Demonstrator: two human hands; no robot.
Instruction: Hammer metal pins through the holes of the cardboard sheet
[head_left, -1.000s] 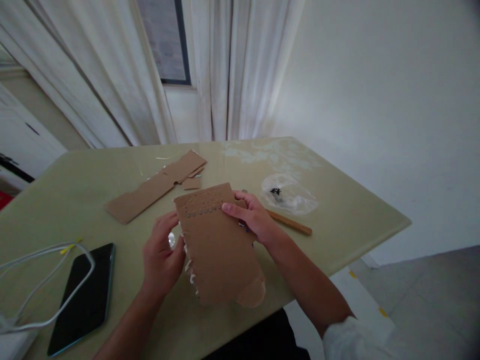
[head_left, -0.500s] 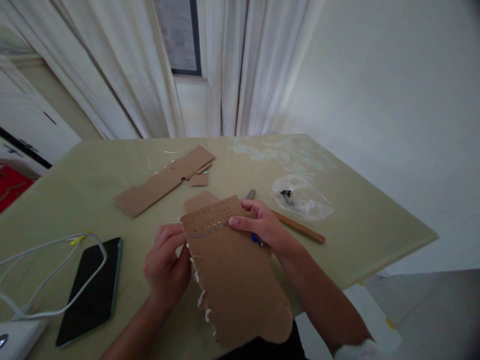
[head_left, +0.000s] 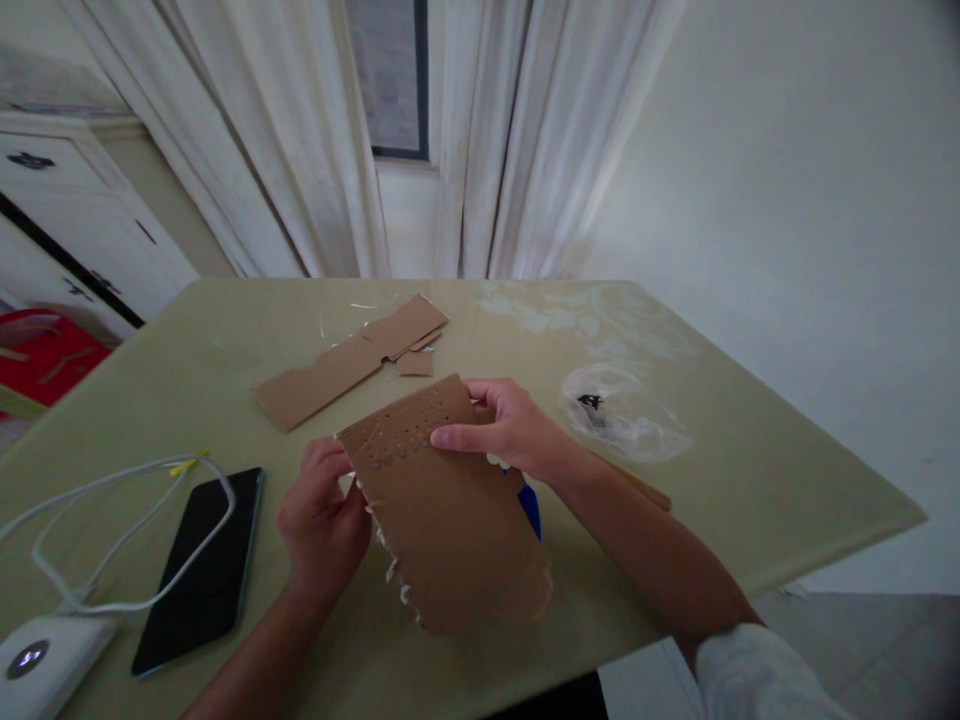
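Observation:
Between my hands is a brown cardboard piece (head_left: pixel 457 530), tilted above the table. Rows of small holes run along its far end, with a line of grey round dots below them. White, lumpy material lines its left edge. My left hand (head_left: pixel 326 515) pinches the upper left corner, its fingertips partly behind the board. My right hand (head_left: pixel 514 430) grips the upper right edge, thumb on the front by the dots and fingers behind. A blue object (head_left: pixel 529 508) shows past the board's right side, mostly hidden. The wooden stick (head_left: pixel 637 480) lies partly behind my right forearm.
Torn cardboard strips (head_left: pixel 352 360) lie farther back on the table (head_left: pixel 750 500). A clear plastic bag (head_left: pixel 630 415) with small black items sits to the right. At left are a dark phone or tablet (head_left: pixel 199 580), a white cable (head_left: pixel 112 470) and a white power bank (head_left: pixel 52 665).
The cardboard has shifted slightly left and up between my hands, still held by both. More of the blue object shows. The view has turned a little left, and the grey blade-like tip is now hidden.

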